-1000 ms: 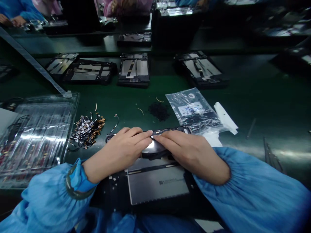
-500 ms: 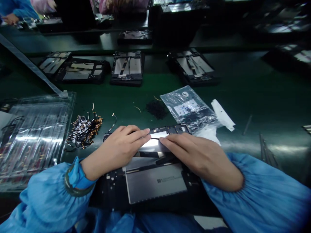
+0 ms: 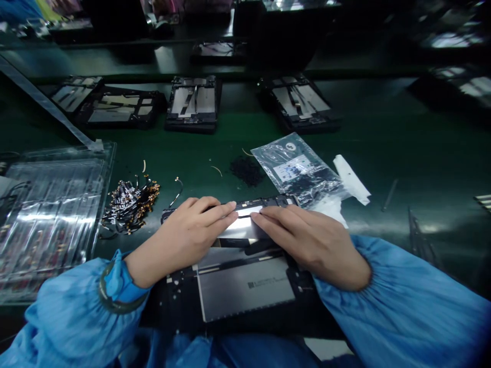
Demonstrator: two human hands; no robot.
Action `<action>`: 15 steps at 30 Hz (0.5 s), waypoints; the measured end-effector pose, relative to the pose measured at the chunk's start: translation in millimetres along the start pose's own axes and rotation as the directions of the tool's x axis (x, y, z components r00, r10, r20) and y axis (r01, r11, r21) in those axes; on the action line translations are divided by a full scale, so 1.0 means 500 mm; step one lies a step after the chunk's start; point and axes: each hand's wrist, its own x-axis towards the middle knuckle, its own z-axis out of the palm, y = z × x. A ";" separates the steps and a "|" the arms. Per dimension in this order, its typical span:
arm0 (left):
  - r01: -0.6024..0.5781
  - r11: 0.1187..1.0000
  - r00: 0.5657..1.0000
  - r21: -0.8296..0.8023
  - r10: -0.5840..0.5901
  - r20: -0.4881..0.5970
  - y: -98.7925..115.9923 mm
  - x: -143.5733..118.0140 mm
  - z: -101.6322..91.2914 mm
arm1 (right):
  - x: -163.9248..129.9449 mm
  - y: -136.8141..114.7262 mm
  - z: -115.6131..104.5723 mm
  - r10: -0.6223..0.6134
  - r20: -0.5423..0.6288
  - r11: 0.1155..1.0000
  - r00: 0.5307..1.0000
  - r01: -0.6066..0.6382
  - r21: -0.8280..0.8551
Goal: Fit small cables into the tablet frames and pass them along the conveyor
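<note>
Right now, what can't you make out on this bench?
Head view only:
- Part under the fingertips: covered by left hand and right hand on the device.
- Device label: too small.
- Bag contents: glare, blur.
- Tray: cut by left edge.
- Far bench: blurred.

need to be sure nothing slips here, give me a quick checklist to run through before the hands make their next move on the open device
1. Left hand flat on the open device, fingers pointing right: ok.
2. Right hand on it too, fingertips meeting the left ones over the shiny plate: ok.
3. Thin cable between the fingertips seated: cannot tell, too small.
4. Device lying flat on the green mat: ok.
5. Spare connector pile apart from the hands, on the left: ok.
6. Plastic bag touching the device's far right corner: not ok, it crowds the work.
</note>
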 end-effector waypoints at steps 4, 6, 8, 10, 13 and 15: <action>0.000 1.000 1.000 -0.003 0.000 0.000 -0.001 0.002 0.001 | 0.000 -0.001 0.003 0.009 0.010 1.000 1.000 -0.009 0.000; -0.001 1.000 1.000 -0.003 0.001 -0.004 -0.002 0.003 0.001 | 0.001 -0.003 0.003 0.008 0.020 1.000 1.000 -0.008 -0.006; 0.001 1.000 1.000 -0.008 -0.001 -0.006 -0.002 0.003 -0.001 | 0.002 -0.004 0.001 -0.002 0.044 1.000 0.999 0.003 -0.021; 0.006 1.000 1.000 -0.019 -0.006 0.003 -0.003 0.002 -0.002 | -0.001 -0.001 -0.002 -0.013 0.065 0.999 0.998 0.016 -0.042; 0.012 0.999 1.000 -0.034 -0.012 0.017 -0.003 0.001 -0.004 | -0.026 0.011 -0.008 0.014 0.049 1.000 0.999 -0.013 -0.027; 0.022 0.999 0.999 -0.039 -0.021 0.026 -0.002 0.003 -0.004 | -0.054 0.018 -0.011 0.105 -0.005 0.994 0.994 -0.105 0.039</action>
